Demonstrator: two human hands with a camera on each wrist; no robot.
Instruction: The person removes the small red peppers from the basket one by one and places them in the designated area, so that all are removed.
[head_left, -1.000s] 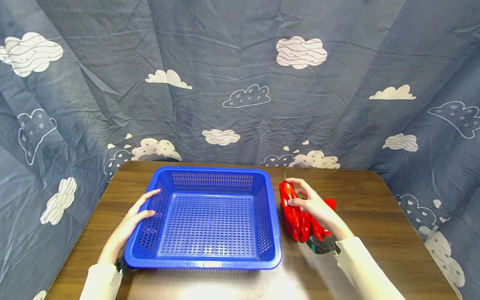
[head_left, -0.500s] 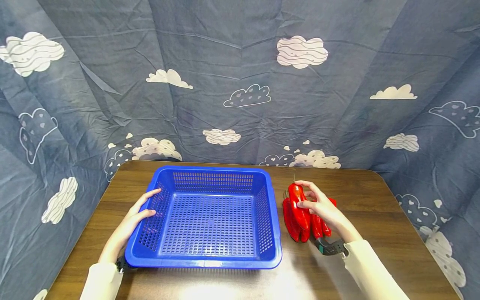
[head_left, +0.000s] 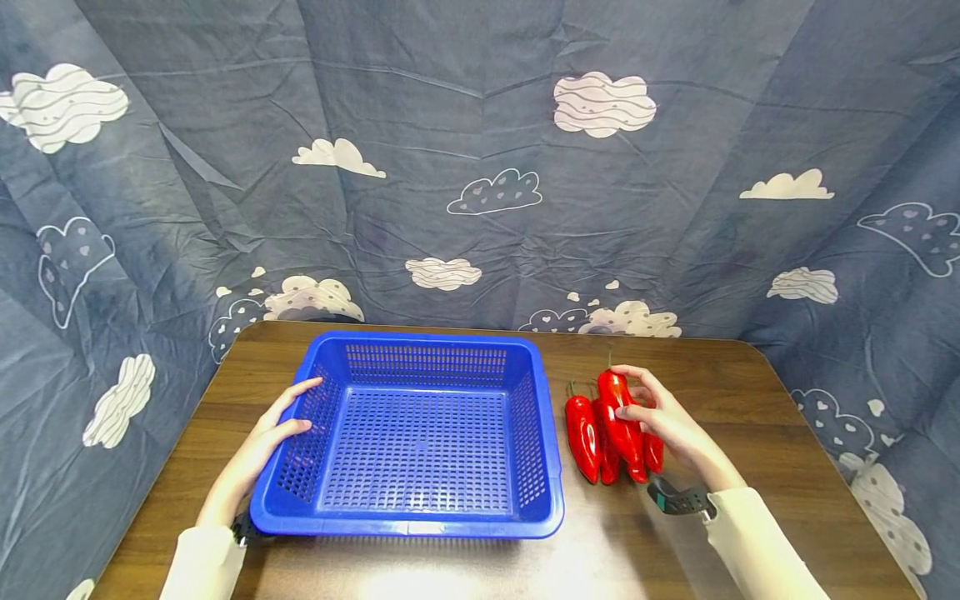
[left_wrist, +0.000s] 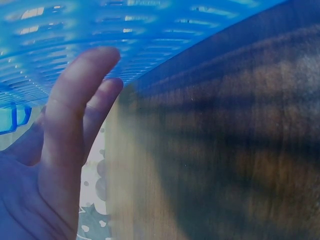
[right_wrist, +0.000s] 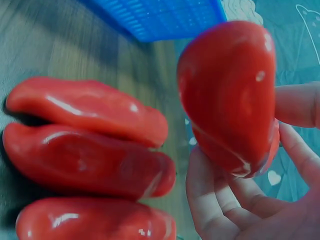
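My right hand (head_left: 667, 423) pinches a long red pepper (head_left: 618, 408) between thumb and fingers, its thin stem pointing toward the back. In the right wrist view this held pepper (right_wrist: 227, 90) is seen end-on, raised beside the others. Several similar red peppers lie side by side on the table, the leftmost pepper (head_left: 582, 440) close to the basket. My left hand (head_left: 253, 450) grips the left rim of a blue plastic basket (head_left: 405, 527), thumb and forefinger over the inside. From the left wrist, other fingers (left_wrist: 67, 100) show against its slotted outer wall.
The basket stands on a brown wooden table (head_left: 757, 433) and has nothing inside. A dark cloth curtain (head_left: 495, 242) with cloud prints hangs behind the table and along both sides.
My right hand has moved right with the held pepper, away from the basket and across the row, uncovering the leftmost pepper. My left hand and the basket have stayed put.
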